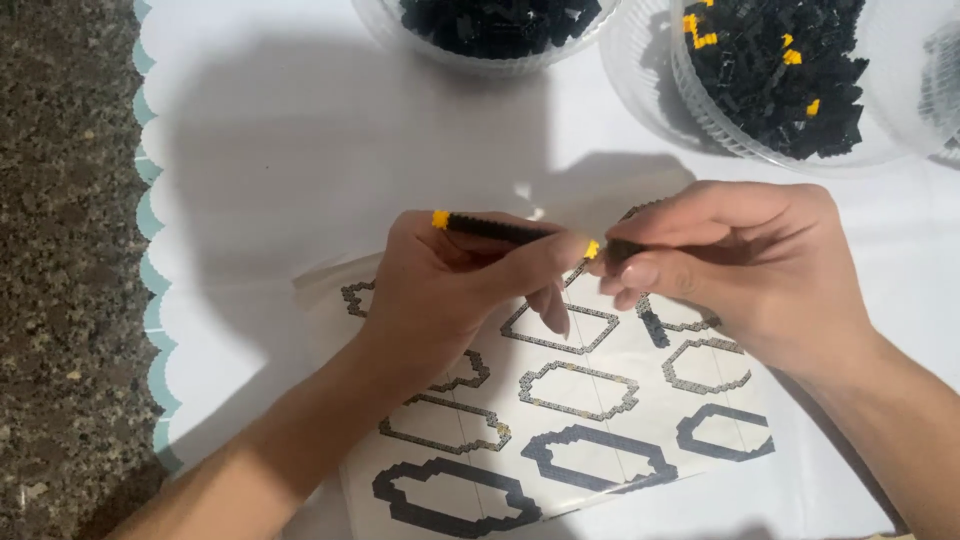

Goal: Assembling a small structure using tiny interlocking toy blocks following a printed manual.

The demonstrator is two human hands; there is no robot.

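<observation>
My left hand (455, 290) grips a thin black strip of tiny bricks (495, 229) with a yellow brick at each end, held level above the paper. My right hand (740, 265) pinches the strip's right end, by the yellow brick (592, 249), with fingers closed on a small dark piece. Both hands hover over a white instruction sheet (560, 400) printed with several grey and dark oval outlines.
Two clear plastic bowls of small black bricks stand at the back, one at top centre (500, 30), one at top right (790, 70) with some yellow bricks mixed in. A white scalloped cloth (250, 150) covers the speckled stone counter (60, 250) at the left.
</observation>
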